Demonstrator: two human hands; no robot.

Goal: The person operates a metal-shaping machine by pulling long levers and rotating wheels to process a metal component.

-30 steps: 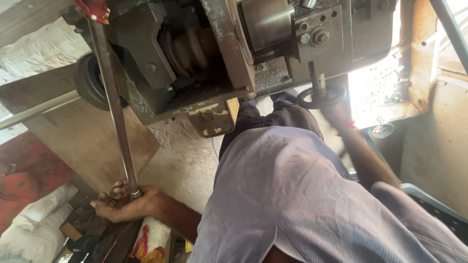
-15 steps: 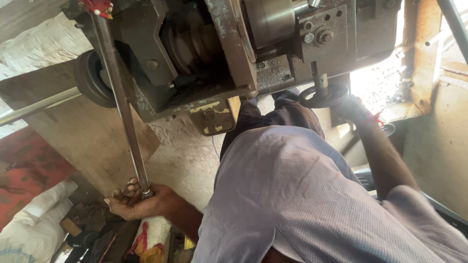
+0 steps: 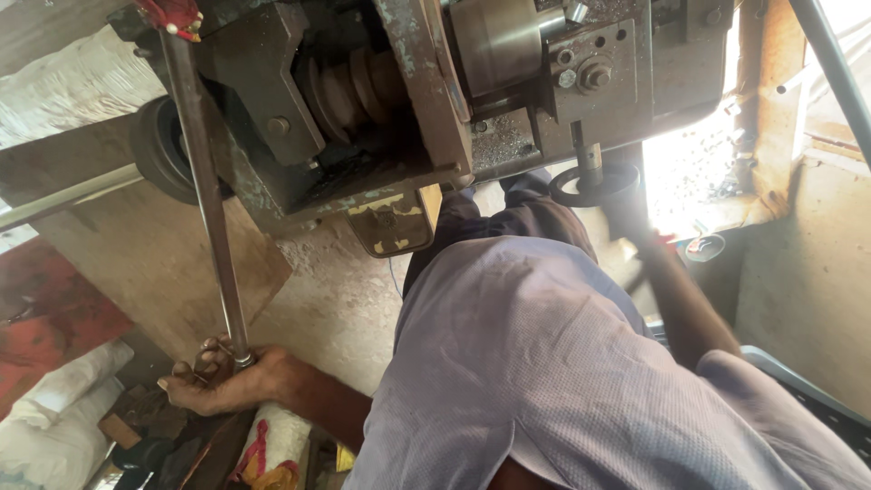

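While left hand (image 3: 227, 381) grip clamps long steel rod (image 3: 207, 200) — right hand (image 3: 626, 195) reaches black handwheel (image 3: 594, 184), grip unclear.

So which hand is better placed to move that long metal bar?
Probably the left. The left hand is closed around the lower end of the long metal bar. The right hand is far across at the black handwheel, blurred, so its grip is unclear.
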